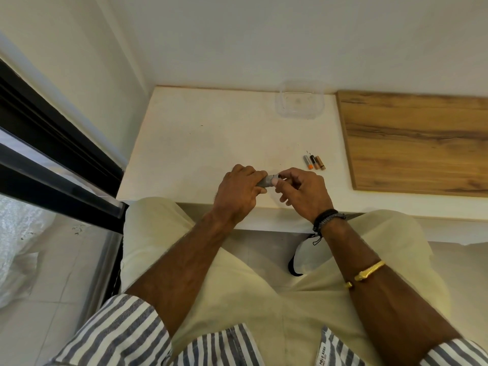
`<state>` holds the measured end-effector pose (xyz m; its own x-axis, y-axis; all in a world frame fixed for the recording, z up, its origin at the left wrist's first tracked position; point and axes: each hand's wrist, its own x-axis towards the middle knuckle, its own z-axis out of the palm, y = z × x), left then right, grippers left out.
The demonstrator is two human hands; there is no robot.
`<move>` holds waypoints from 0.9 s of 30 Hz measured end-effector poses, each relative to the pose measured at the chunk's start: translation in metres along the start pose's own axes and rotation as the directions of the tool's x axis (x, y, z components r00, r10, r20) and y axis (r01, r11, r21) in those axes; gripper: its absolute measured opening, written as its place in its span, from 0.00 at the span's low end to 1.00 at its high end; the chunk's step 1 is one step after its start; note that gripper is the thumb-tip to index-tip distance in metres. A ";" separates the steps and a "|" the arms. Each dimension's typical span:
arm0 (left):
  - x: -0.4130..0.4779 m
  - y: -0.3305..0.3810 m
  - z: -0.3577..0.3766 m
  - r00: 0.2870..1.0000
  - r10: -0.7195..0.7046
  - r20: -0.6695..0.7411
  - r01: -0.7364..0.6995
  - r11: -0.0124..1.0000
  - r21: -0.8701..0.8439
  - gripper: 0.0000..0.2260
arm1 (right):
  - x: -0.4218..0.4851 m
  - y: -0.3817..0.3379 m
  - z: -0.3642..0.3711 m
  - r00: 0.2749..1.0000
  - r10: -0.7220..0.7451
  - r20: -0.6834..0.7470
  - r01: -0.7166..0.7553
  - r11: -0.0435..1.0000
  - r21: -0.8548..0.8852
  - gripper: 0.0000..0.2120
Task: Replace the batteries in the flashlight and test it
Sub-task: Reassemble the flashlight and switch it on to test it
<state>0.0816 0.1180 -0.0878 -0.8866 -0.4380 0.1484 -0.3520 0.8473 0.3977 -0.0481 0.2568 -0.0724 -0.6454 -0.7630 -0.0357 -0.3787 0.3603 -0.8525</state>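
White walls meet at a corner behind a pale tabletop, with a wood-grain board lying on its right part and a dark window frame running down the left side. From the head camera, the only view, a person sits at the near edge with both forearms reaching forward. A clear plastic container stands at the back of the table near the wall, apparently with nothing in it.

Over the near edge, the left hand is wrapped closed around the grey flashlight, of which only a short stretch of body shows between the hands. The right hand meets its exposed end, thumb and forefinger pinched on the cap or end piece while the other fingers curl loosely below. Whether that end is on, off or part-turned cannot be told; the fingers cover it.

Three small batteries lie side by side on the table, just beyond the right hand and apart from it.

Judging by the grip, the step in hand is working the end cap, either opening or closing it. Which set of cells is on the table is unclear. The next move probably calls for a steady hold with the left hand while the right twists, keeping the loose cells from rolling
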 end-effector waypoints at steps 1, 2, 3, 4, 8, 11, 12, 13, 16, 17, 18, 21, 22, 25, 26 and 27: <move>0.000 0.001 0.001 1.000 0.002 0.001 -0.002 1.000 0.000 0.12 | 0.000 0.000 0.000 1.000 0.010 -0.007 -0.010 1.000 -0.026 0.12; 0.000 0.001 0.001 1.000 0.004 0.003 -0.004 1.000 -0.001 0.12 | 0.000 -0.001 0.000 1.000 0.019 -0.011 -0.019 0.998 -0.068 0.14; -0.001 0.002 0.002 1.000 0.007 0.004 -0.007 1.000 -0.002 0.12 | 0.000 0.000 0.000 0.999 0.026 -0.018 -0.028 0.993 -0.112 0.17; -0.001 0.002 0.002 1.000 0.010 0.003 -0.010 1.000 -0.002 0.12 | -0.001 0.000 0.001 0.999 0.030 -0.027 -0.034 0.988 -0.150 0.20; -0.001 0.000 0.001 1.000 0.012 -0.012 -0.012 1.000 -0.007 0.12 | -0.001 -0.002 0.000 1.000 0.017 -0.005 -0.017 0.995 -0.094 0.18; -0.002 -0.001 0.000 1.000 -0.002 -0.010 0.002 1.000 -0.016 0.12 | -0.002 -0.003 -0.003 0.996 -0.065 0.069 0.068 0.997 -0.048 0.22; -0.002 -0.001 0.000 1.000 -0.007 -0.007 0.007 1.000 -0.015 0.13 | -0.002 -0.003 -0.003 0.993 -0.091 0.073 0.094 0.994 -0.046 0.21; -0.002 -0.001 0.000 1.000 -0.011 0.000 0.011 1.000 -0.013 0.13 | -0.002 -0.003 -0.002 0.992 -0.111 0.066 0.115 0.992 -0.055 0.19; -0.001 -0.001 0.001 1.000 -0.013 0.014 0.013 1.000 -0.012 0.13 | -0.002 -0.003 -0.001 0.993 -0.117 0.027 0.119 0.988 -0.095 0.15; -0.001 0.000 0.001 1.000 -0.014 0.016 0.014 1.000 -0.011 0.13 | -0.002 -0.003 -0.001 0.994 -0.108 0.020 0.110 0.989 -0.103 0.15; -0.001 0.000 0.001 1.000 -0.014 0.018 0.014 1.000 -0.009 0.13 | -0.002 -0.004 -0.001 0.995 -0.101 0.016 0.102 0.989 -0.107 0.14; -0.002 0.001 -0.001 1.000 0.002 0.005 -0.002 1.000 -0.011 0.12 | -0.003 -0.006 -0.002 0.997 -0.071 0.004 0.071 0.990 -0.118 0.12; -0.002 0.001 -0.001 1.000 0.008 0.002 -0.008 1.000 -0.015 0.11 | -0.002 -0.006 -0.002 0.998 -0.056 0.001 0.056 0.990 -0.129 0.13; -0.001 0.005 -0.001 1.000 0.013 0.020 -0.013 1.000 -0.013 0.12 | 0.000 -0.005 -0.002 1.000 -0.008 -0.004 0.006 0.971 -0.238 0.19; -0.001 0.005 -0.001 1.000 0.010 0.026 -0.010 1.000 -0.013 0.13 | 0.000 -0.004 -0.001 1.000 0.004 -0.009 -0.006 0.964 -0.267 0.21; -0.001 0.005 -0.001 1.000 0.010 0.025 -0.010 1.000 -0.014 0.13 | 0.000 -0.004 -0.001 1.000 0.011 -0.012 -0.014 0.962 -0.274 0.22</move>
<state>0.0809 0.1221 -0.0853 -0.8974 -0.4215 0.1300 -0.3388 0.8474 0.4089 -0.0473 0.2560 -0.0685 -0.6574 -0.7526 -0.0386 -0.5373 0.5040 -0.6762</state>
